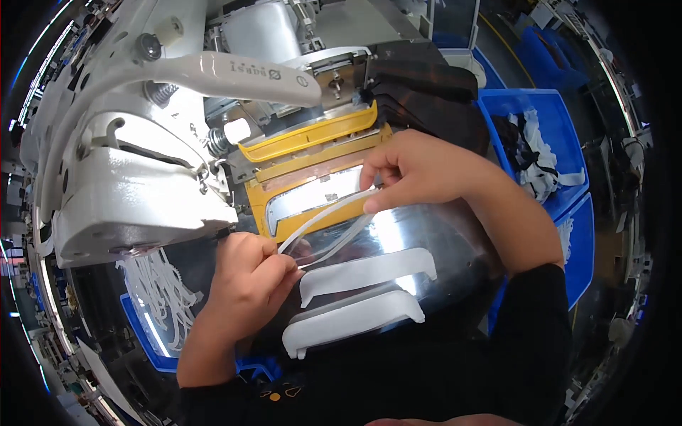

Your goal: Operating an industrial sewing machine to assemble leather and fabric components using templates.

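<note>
Between my hands stretches a narrow white fabric strip (312,223), bent into two strands that bow apart in the middle. My left hand (252,273) is closed on its left end, beside the sewing machine head. At the other end, my right hand (419,170) pinches it between thumb and fingers, over the edge of a yellow template plate (291,228). A pale, shiny, curved shape (312,199) shows inside that plate. Nearer me, two white collar-shaped pieces (367,275) (355,319) lie one below the other on the glossy dark table (455,248).
The big white sewing machine head (142,192) fills the left, a white lever arm (241,78) above it. Behind the plate stands a yellow clamp bar (312,135). Blue bins (561,106) with white and dark cloth stand right; white strips (160,287) hang at lower left.
</note>
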A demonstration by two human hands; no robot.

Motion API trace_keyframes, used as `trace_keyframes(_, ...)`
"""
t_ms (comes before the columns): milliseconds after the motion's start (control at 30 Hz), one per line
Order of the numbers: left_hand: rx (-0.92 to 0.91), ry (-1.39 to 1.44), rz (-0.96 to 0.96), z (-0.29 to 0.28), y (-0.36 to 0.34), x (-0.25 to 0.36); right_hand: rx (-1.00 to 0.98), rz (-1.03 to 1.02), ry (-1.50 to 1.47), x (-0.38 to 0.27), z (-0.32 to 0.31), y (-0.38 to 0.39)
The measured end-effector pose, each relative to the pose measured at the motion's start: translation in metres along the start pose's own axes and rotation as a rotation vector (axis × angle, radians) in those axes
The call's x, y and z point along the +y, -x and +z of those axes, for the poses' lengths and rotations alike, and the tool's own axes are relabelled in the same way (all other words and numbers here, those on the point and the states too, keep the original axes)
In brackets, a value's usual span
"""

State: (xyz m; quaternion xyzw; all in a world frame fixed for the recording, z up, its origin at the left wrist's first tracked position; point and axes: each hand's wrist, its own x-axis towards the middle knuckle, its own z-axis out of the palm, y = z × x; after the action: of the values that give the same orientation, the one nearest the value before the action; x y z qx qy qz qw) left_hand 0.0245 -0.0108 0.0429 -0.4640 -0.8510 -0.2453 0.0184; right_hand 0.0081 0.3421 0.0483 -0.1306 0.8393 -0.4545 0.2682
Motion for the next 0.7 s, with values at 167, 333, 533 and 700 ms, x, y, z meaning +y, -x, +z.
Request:
trace_keyframes(167,0.121,-0.148,-0.058,0.016,0.003,-0.01,0.116,0.043,0.104,0.001,0.0,-0.002)
trace_keyframes(333,0.071,-0.212,-0.088,0.016,0.009,-0.011,0.338,0.086,0.162,0.008,0.0,-0.006)
trace_keyframes(533,-0.018,-0.215,-0.094,0.011,0.011,-0.015,0.377,0.175,0.141,0.01,0.002,-0.008)
trace_keyframes(700,-0.054,-0.124,-0.174,0.009,0.013,-0.014,0.312,0.205,0.184,0.002,0.0,-0.006)
